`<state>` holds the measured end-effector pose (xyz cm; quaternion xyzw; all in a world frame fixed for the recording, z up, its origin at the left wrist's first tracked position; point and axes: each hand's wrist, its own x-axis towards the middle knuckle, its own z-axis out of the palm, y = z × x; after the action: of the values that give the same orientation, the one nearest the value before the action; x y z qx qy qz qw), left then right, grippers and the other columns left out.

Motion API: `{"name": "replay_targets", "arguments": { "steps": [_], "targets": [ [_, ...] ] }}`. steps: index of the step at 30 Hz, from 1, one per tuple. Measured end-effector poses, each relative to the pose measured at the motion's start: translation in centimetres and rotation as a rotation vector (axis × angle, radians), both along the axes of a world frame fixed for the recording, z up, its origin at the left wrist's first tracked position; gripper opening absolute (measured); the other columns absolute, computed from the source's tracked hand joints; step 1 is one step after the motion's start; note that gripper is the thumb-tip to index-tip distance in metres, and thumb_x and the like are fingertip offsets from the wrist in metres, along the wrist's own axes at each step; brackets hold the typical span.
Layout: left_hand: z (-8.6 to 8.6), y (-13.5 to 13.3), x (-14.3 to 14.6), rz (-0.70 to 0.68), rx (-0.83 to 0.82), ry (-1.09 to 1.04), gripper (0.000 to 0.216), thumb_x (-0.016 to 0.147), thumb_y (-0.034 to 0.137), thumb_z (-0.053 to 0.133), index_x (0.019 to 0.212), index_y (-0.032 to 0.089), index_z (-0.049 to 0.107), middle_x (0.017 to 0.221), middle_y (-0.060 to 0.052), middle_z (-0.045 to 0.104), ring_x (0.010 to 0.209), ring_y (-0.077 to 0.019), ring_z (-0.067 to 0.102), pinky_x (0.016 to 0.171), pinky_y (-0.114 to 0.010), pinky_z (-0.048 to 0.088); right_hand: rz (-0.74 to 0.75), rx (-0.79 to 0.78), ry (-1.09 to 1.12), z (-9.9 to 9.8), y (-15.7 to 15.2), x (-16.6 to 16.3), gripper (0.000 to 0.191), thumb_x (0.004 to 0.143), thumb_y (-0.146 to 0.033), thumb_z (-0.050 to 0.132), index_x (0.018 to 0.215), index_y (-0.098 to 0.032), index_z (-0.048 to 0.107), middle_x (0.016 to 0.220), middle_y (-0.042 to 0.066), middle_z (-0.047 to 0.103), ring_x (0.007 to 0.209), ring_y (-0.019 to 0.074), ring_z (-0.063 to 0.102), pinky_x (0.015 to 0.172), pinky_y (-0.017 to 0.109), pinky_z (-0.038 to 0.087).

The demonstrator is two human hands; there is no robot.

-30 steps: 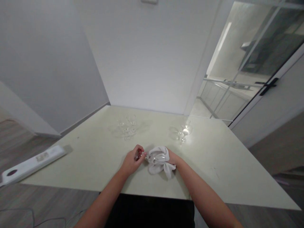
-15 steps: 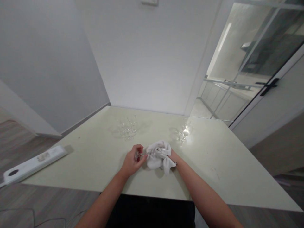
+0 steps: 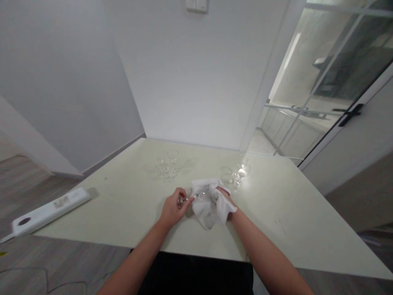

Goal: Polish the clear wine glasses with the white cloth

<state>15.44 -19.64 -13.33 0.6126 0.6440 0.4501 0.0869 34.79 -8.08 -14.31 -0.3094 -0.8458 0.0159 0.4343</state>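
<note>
My left hand (image 3: pixel 174 207) is closed around the foot and stem of a clear stemmed glass (image 3: pixel 201 194), which lies sideways with its bowl pointing right. A white cloth (image 3: pixel 206 211) surrounds much of the bowl. My right hand (image 3: pixel 226 196) grips that cloth against the bowl's right end; folds of cloth hide most of its fingers. Both hands are just above the near middle of the pale table (image 3: pixel 123 209).
Several clear stemmed glasses (image 3: pixel 168 169) stand at the back left of the table. More clear glasses (image 3: pixel 238 176) are at the back right. A white power strip (image 3: pixel 52 211) lies across the left edge. A wall (image 3: pixel 196 82) rises behind the table.
The cloth has opened out and shifted around the bowl, showing more of the glass. My right hand has moved slightly right, and my left hand keeps its hold on the stem.
</note>
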Motion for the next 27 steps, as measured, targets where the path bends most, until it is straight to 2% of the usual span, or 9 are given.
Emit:
{"name": "replay_targets", "arguments": {
  "steps": [1,2,4,6,8,13,20,24,27],
  "targets": [
    [0.0,0.1,0.1,0.036,0.010,0.010,0.025,0.085,0.043,0.057,0.085,0.021,0.045,0.063,0.006,0.049,0.049,-0.0094,0.047,0.053,-0.022,0.036,0.049,-0.094,0.038,-0.1,-0.1,-0.1,0.050,0.084,-0.003,0.022,0.057,-0.011,0.064,0.029,-0.011,0.044,0.042,0.0120,0.059,0.094,0.051,0.048],
    [0.0,0.1,0.1,0.069,0.014,0.021,0.025,0.085,0.043,0.058,0.085,0.021,0.045,0.063,0.006,0.049,0.049,-0.0095,0.047,0.052,-0.022,0.036,0.142,-0.273,0.112,-0.3,-0.1,-0.1,0.047,0.089,-0.007,0.028,0.065,-0.013,0.068,0.034,-0.008,0.052,0.049,0.0147,0.066,0.086,0.041,0.055],
    [0.1,0.0,0.2,0.113,0.008,0.037,0.027,0.084,0.044,0.058,0.084,0.022,0.044,0.062,0.007,0.048,0.047,-0.0096,0.047,0.051,-0.022,0.035,0.394,-0.762,0.341,-0.5,-0.3,-0.4,0.025,0.092,-0.022,0.046,0.086,-0.017,0.070,0.057,0.000,0.070,0.062,0.0187,0.072,0.072,0.033,0.060],
    [0.2,-0.1,0.2,0.091,-0.006,0.038,0.027,0.084,0.045,0.058,0.084,0.022,0.044,0.060,0.007,0.047,0.046,-0.0097,0.047,0.051,-0.022,0.035,0.566,-1.196,0.603,-0.5,-0.5,-0.7,0.028,0.077,-0.037,0.069,0.098,-0.019,0.067,0.082,0.005,0.076,0.072,0.0206,0.073,0.071,0.032,0.060],
    [0.4,-0.4,0.2,-0.022,-0.036,0.031,0.027,0.084,0.045,0.058,0.088,0.022,0.044,0.059,0.008,0.047,0.046,-0.0100,0.047,0.051,-0.022,0.036,0.536,-1.368,0.793,-0.4,-0.6,-1.2,0.048,0.056,-0.037,0.084,0.098,-0.021,0.065,0.090,0.004,0.075,0.080,0.0221,0.072,0.072,0.032,0.059],
    [0.6,-0.5,0.7,-0.279,-0.151,0.063,0.035,0.081,0.048,0.062,0.100,0.022,0.049,0.060,0.007,0.054,0.049,-0.0123,0.053,0.051,-0.022,0.038,0.326,-1.379,0.991,0.0,-0.3,-1.7,0.059,0.043,-0.036,0.088,0.094,-0.022,0.063,0.088,0.003,0.074,0.080,0.0219,0.069,0.072,0.032,0.056],
    [0.2,-0.1,0.8,-0.217,-0.191,0.147,0.042,0.072,0.056,0.071,0.093,0.023,0.056,0.067,0.003,0.065,0.056,-0.0156,0.061,0.053,-0.022,0.038,0.701,-1.367,0.437,0.1,-1.5,-1.7,0.040,0.057,-0.041,0.084,0.087,-0.018,0.073,0.087,0.003,0.074,0.083,0.0186,0.068,0.083,0.032,0.053],
    [0.1,-0.1,0.7,-0.194,-0.117,0.160,0.042,0.066,0.057,0.074,0.087,0.023,0.060,0.072,0.002,0.067,0.060,-0.0152,0.061,0.056,-0.023,0.040,0.625,-1.353,0.427,-0.1,-1.8,-2.0,0.039,0.057,-0.045,0.084,0.083,-0.019,0.074,0.088,0.002,0.075,0.079,0.0158,0.067,0.083,0.031,0.053],
    [0.2,-0.1,0.9,-0.236,-0.108,0.150,0.042,0.070,0.054,0.073,0.098,0.024,0.064,0.073,0.001,0.067,0.059,-0.0146,0.060,0.058,-0.023,0.042,0.517,-1.381,0.557,-0.4,-1.6,-2.1,0.040,0.054,-0.045,0.086,0.082,-0.019,0.074,0.088,0.002,0.075,0.078,0.0159,0.068,0.084,0.031,0.053]
  ]
}}
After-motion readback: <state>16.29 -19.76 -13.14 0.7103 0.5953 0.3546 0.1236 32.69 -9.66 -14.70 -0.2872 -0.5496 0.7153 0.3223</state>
